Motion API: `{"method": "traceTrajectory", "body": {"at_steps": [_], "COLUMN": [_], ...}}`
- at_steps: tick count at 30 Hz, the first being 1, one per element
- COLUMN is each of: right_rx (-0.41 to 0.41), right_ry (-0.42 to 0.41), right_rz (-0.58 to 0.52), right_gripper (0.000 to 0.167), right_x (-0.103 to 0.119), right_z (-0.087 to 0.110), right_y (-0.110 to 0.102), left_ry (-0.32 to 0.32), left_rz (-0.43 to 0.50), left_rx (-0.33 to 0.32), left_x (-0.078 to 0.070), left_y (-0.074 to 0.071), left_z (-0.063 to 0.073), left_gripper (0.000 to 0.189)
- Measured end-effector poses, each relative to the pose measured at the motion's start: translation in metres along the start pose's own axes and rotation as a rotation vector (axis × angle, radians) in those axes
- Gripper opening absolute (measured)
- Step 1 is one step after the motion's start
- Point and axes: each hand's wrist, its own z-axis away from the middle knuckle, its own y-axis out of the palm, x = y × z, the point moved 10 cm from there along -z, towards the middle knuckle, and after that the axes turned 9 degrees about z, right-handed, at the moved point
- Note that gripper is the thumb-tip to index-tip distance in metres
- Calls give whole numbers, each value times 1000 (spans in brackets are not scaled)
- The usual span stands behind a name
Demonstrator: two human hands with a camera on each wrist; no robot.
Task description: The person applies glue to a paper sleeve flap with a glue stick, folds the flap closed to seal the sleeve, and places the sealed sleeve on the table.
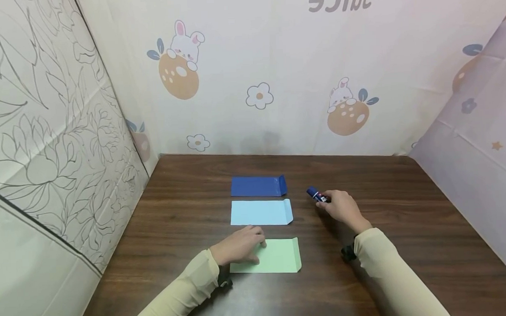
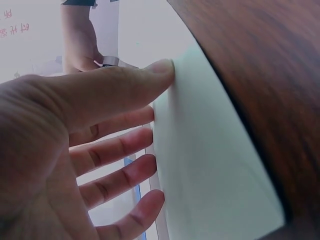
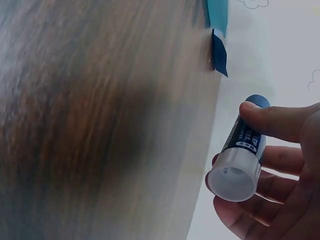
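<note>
A light green envelope (image 1: 281, 256) lies flat with its flap folded up on the right side. My left hand (image 1: 240, 246) rests on its left part, the thumb and fingertips spread and touching the paper. In the left wrist view the thumb (image 2: 120, 90) presses on the green surface, with the fingers spaced apart along it. My right hand (image 1: 341, 208) grips a dark blue glue stick (image 1: 315, 193) above the table, to the right of the envelopes. From the right wrist, the glue stick (image 3: 244, 137) shows its whitish hollow base, thumb on one side and fingers behind.
Beyond the green envelope lie a light blue envelope (image 1: 259, 212) and a dark blue envelope (image 1: 254, 186), in a column, flaps to the right. The brown wooden table (image 1: 186, 174) meets a printed cloth wall (image 1: 235, 117) at the back, with more cloth at both sides.
</note>
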Motion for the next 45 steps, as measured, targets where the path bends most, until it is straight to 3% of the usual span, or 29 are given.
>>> {"method": "traceTrajectory", "body": {"at_steps": [30, 45], "right_rx": [-136, -118], "right_ry": [-94, -169], "right_rz": [-131, -183], "right_gripper": [38, 39], "right_x": [36, 58], "right_z": [19, 30], "right_y": [-35, -31], "left_ry": [0, -14], "left_rz": [-1, 37], "left_rx": [-10, -23], "left_x": [2, 6], "left_y": [-6, -1], "left_z": [1, 3], "left_gripper": [37, 39]}}
